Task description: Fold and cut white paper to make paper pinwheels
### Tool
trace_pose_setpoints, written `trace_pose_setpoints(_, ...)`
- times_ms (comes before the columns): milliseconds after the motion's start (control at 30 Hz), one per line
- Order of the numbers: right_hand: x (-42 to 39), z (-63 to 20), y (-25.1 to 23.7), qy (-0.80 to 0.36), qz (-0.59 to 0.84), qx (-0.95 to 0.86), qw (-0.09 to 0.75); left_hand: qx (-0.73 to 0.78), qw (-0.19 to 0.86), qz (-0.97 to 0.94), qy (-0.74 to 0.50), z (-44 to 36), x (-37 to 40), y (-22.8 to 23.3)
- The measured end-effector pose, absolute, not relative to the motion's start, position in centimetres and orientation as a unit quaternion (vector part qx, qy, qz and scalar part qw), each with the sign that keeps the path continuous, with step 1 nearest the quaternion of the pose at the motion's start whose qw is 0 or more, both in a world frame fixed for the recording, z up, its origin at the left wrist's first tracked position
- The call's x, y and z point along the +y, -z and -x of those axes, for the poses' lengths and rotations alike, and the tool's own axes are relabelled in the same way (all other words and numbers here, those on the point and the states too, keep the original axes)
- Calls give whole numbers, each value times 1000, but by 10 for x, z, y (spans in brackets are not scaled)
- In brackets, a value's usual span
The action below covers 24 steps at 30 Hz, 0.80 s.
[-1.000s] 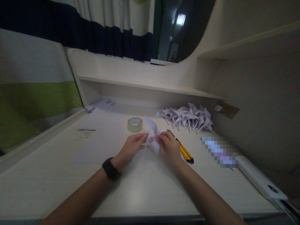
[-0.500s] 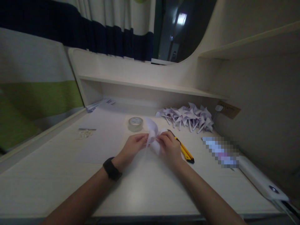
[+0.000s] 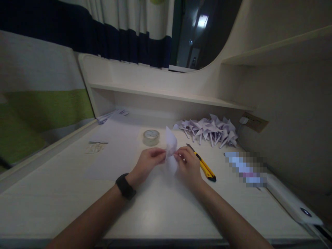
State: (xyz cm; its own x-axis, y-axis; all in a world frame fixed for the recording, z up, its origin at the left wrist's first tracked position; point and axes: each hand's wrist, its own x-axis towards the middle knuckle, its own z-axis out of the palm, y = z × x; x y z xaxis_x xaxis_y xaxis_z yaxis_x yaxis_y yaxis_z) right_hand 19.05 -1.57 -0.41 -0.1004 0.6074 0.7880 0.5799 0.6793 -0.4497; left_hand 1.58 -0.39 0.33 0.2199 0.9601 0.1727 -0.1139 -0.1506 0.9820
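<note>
Between my hands, just above the desk, is a white paper pinwheel (image 3: 171, 140) with curled blades. My left hand (image 3: 149, 160) pinches it from the left near its centre, fingers closed. From the right, the fingertips of my right hand (image 3: 188, 164) are closed on the pinwheel's middle; what lies right under them is hidden. A yellow utility knife (image 3: 204, 166) rests on the desk just right of my right hand. Beyond my left hand stands a roll of clear tape (image 3: 151, 137).
Several finished paper pinwheels (image 3: 207, 129) are heaped at the back right. White paper sheets (image 3: 118, 152) lie at left, beside small pale bits (image 3: 95, 148) and a thin dark strip (image 3: 98, 142). A blurred-out phone-like object (image 3: 243, 169) and a white lamp-like bar (image 3: 290, 199) are at right.
The pinwheel has turned in my fingers, so its blades now stand more upright and edge-on. Both hands keep their pinch in nearly the same place. The view has shifted slightly.
</note>
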Motion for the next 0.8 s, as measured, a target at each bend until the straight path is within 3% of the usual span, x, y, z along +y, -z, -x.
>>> trace_pose_setpoints(200, -19, -186, 5, -29, 406, -730, 549, 419, 491, -595, -479, -15, -9, -13)
trace_pose_setpoints(467, -26, -181, 5, -13, 403, -697, 592, 378, 561, -583, -449, -17, -14, -13)
trace_pose_setpoints(800, -24, -184, 11, 25, 385, -714, 584, 364, 541, -610, -449, -15, -11, -8)
